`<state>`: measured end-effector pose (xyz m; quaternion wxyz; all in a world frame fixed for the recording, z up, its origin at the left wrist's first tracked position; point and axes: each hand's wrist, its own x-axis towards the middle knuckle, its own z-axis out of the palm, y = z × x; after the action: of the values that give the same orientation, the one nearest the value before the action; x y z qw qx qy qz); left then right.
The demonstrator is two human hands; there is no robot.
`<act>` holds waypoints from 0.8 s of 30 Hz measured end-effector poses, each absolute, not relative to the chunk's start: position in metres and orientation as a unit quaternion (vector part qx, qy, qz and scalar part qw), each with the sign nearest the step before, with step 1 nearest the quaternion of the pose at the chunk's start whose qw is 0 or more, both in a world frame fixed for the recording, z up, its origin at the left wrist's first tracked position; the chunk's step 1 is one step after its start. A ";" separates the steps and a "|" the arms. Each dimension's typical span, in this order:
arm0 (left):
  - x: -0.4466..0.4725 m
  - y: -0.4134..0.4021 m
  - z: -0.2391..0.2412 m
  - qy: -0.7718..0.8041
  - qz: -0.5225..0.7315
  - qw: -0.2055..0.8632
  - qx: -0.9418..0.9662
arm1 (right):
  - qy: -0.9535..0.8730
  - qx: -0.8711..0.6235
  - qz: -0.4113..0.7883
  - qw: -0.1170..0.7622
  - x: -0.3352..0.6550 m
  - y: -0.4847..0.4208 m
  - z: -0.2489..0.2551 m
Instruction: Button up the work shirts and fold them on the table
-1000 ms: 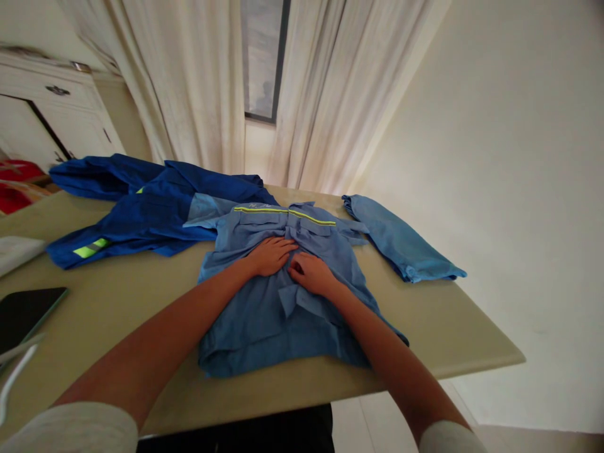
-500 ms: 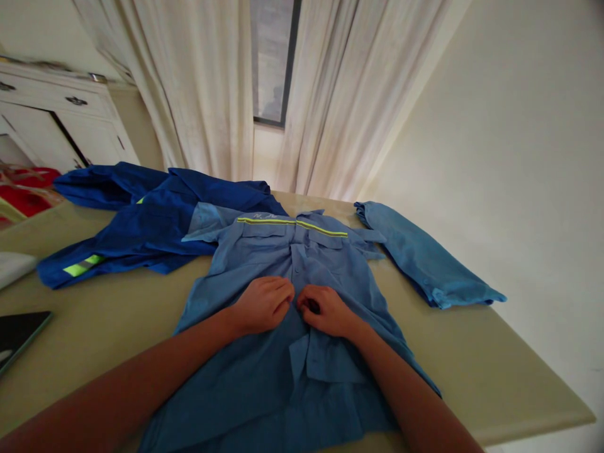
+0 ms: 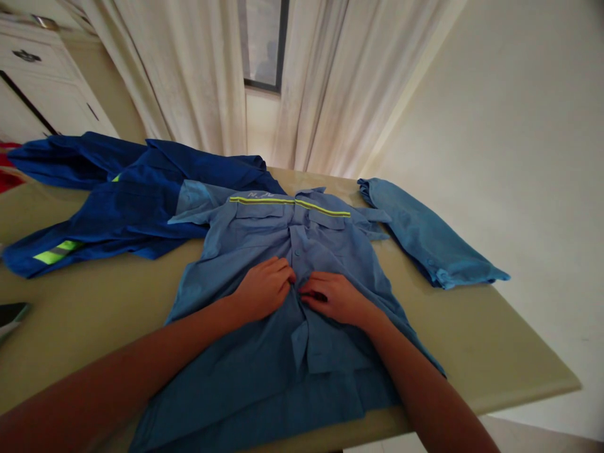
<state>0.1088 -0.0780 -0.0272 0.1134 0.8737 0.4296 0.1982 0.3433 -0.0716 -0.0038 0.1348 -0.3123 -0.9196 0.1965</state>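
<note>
A light blue short-sleeved work shirt (image 3: 264, 236) lies face up, collar away from me, with a yellow stripe across its chest. At the middle of its button front, my left hand (image 3: 268, 286) is closed on one edge of the placket. Just to its right, my right hand (image 3: 333, 296) pinches the other edge with thumb and fingers. The fingertips almost meet, and whatever button lies between them is hidden. Above the hands a button (image 3: 297, 254) shows on the placket. Below them the shirt's lower front hangs apart with a corner folded over.
A dark blue garment (image 3: 127, 207) with reflective bands lies at the left, partly under the shirt's sleeve. Folded light blue trousers (image 3: 425, 233) rest at the right. A dark flat device (image 3: 12, 314) is at the left edge of the table (image 3: 500, 358). Curtains (image 3: 202, 82) hang behind.
My view has shifted, so the table's near edge shows more. Both hands stay at the placket, with the fingertips drawn slightly closer and pulling the cloth into a fold.
</note>
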 end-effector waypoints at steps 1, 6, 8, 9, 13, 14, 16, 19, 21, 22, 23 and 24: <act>0.111 -0.079 -0.026 0.434 0.206 0.132 0.867 | -0.926 -0.312 0.158 0.139 0.342 -0.073 -0.004; 0.121 -0.086 -0.014 0.505 0.208 0.254 0.799 | -0.915 -0.315 0.082 0.238 0.342 -0.077 -0.006; 0.123 -0.086 -0.013 0.501 0.220 0.323 0.772 | -0.909 -0.309 0.086 0.267 0.343 -0.078 -0.006; 0.124 -0.085 -0.013 0.486 0.239 0.354 0.762 | -0.909 -0.306 0.085 0.270 0.343 -0.078 -0.006; 0.127 -0.081 -0.020 0.432 0.344 0.466 0.691 | -0.913 -0.302 0.074 0.265 0.342 -0.080 -0.005; 0.128 -0.080 -0.022 0.431 0.362 0.491 0.665 | -0.912 -0.302 0.074 0.268 0.341 -0.080 -0.005; 0.129 -0.080 -0.024 0.437 0.385 0.516 0.628 | -0.910 -0.303 0.075 0.271 0.341 -0.080 -0.005; 0.130 -0.084 -0.026 0.456 0.413 0.475 0.629 | -0.909 -0.321 0.084 0.254 0.339 -0.080 -0.005; 0.130 -0.088 -0.027 0.467 0.425 0.437 0.641 | -0.899 -0.344 0.105 0.248 0.336 -0.081 -0.005; 0.130 -0.089 -0.028 0.471 0.428 0.425 0.644 | -0.892 -0.357 0.122 0.250 0.335 -0.082 -0.006; 0.130 -0.090 -0.028 0.472 0.430 0.420 0.645 | -0.881 -0.370 0.141 0.258 0.333 -0.082 -0.006; 0.130 -0.091 -0.029 0.472 0.432 0.418 0.645 | -0.870 -0.381 0.160 0.269 0.331 -0.083 -0.006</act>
<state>0.1298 -0.0907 -0.0288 0.4185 0.6450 0.4717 0.4317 0.3314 -0.0827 -0.0059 0.2693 -0.3813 -0.8698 0.1599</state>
